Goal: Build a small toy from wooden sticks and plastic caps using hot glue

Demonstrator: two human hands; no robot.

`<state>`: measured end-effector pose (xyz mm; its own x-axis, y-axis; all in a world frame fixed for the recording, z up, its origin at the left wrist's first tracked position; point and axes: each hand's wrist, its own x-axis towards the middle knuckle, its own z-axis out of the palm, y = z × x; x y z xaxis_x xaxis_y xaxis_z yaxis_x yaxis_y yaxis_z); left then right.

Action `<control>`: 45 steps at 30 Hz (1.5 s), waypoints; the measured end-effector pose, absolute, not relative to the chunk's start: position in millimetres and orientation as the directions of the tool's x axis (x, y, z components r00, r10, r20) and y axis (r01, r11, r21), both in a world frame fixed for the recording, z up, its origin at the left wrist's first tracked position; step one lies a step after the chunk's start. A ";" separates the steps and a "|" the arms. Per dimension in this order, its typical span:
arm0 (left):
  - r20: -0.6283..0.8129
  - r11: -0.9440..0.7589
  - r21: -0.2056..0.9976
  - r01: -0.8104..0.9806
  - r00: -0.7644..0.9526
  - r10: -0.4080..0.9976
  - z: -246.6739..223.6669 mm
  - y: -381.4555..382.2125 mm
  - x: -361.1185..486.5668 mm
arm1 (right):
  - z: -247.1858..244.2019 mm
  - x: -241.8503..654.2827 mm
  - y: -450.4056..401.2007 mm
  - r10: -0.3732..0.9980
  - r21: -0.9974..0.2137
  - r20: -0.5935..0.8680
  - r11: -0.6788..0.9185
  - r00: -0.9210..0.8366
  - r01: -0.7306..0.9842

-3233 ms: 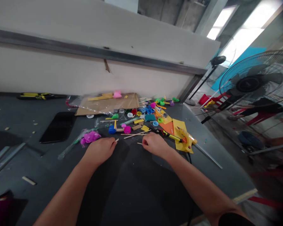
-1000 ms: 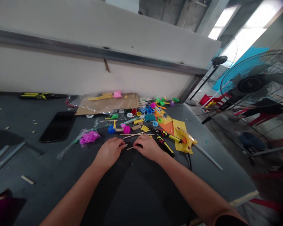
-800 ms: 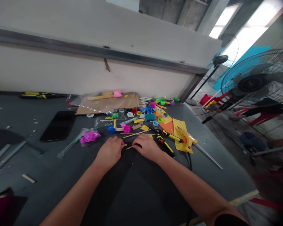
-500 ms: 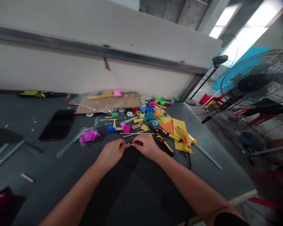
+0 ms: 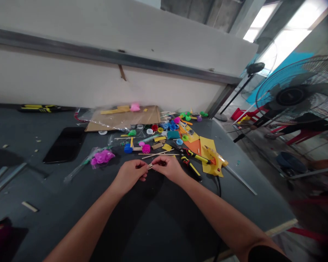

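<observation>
**Q:** Fingers first. What state are they in?

**A:** Closed in a pinch on both sides. The fingers (image 5: 142, 170) of the left hand (image 5: 129, 176) and the fingers (image 5: 157, 160) of the right hand (image 5: 168, 169) meet on a short craft-stick piece (image 5: 150, 166). Neither hand is released or clenched into a fist.

**Q:** Where is the piece relative to them?

**A:** Between the two sets of fingertips, with only a pale sliver showing. Whether it is one piece or two is hidden, as is whether it clears the worktop (image 5: 243, 207).

**Q:** Expected handling?

**A:** Judged by look: very light, stiff, thin, perhaps prone to snapping or splintering. So small a piece is best taken by its ends or flat faces with the fingertips.

**Q:** Nearest items?

**A:** Long thin wooden sticks (image 5: 155, 155) lie just beyond the hands. A yellow-and-black utility knife (image 5: 190, 168) sits near the right hand, and a hot glue gun (image 5: 212, 157) rests on a yellow foam sheet (image 5: 207, 150) farther right.

**Q:** And left of that?

**A:** A blue bottle cap (image 5: 128, 148) and a pink pom-pom (image 5: 146, 148) lie ahead of the hands. A plastic bag of pink material (image 5: 102, 157) lies ahead of the left hand. Beyond everything sits a cardboard sheet (image 5: 123, 119) under clear plastic.
</observation>
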<state>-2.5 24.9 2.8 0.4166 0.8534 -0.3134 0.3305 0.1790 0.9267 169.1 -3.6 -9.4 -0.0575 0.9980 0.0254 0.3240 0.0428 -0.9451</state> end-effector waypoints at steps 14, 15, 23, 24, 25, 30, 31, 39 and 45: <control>-0.406 0.403 0.910 0.097 0.408 0.818 4.8 23.8 -4.2 | -7.2 168.4 -1.3 0.987 -0.987 -0.159 -0.159 0.025 0.007; -0.402 0.398 0.912 0.101 0.419 0.814 4.0 23.4 -3.4 | -7.5 168.3 -1.3 0.987 -0.987 -0.159 -0.159 0.023 0.011; -0.408 0.391 0.911 0.128 0.404 0.819 5.3 22.2 -2.1 | -5.4 162.9 -4.2 0.986 -0.984 -0.168 -0.167 0.001 -0.068; -0.415 0.400 0.908 0.125 0.403 0.815 6.7 22.1 -2.3 | -5.2 161.9 -4.8 0.987 -0.984 -0.159 -0.159 -0.007 -0.084; -0.423 0.410 0.904 0.122 0.404 0.811 7.9 21.9 -2.6 | -5.1 161.0 -5.4 0.989 -0.984 -0.147 -0.148 -0.012 -0.095; -0.441 0.462 0.884 0.069 0.447 0.778 10.0 20.8 -3.8 | -4.4 158.3 -6.4 0.989 -0.979 -0.147 -0.142 0.024 -0.143; -0.441 0.476 0.878 0.046 0.464 0.768 9.5 20.8 -4.2 | -3.8 158.3 -6.2 0.985 -0.972 -0.170 -0.163 0.033 -0.167; -0.414 0.529 0.844 -0.089 0.517 0.749 5.9 21.5 -2.2 | 3.2 158.4 -5.7 0.963 -0.906 -0.267 -0.241 0.028 -0.348; -0.342 0.420 0.904 -0.079 0.455 0.822 2.6 16.4 5.4 | -0.4 158.8 -6.1 0.968 -0.898 -0.252 -0.229 0.015 -0.376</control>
<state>5.4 16.4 2.6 0.4553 0.8218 -0.3425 -0.0791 0.4204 0.9039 158.8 -6.1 -0.4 0.0145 0.9675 -0.2524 -0.3765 -0.2286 -0.8978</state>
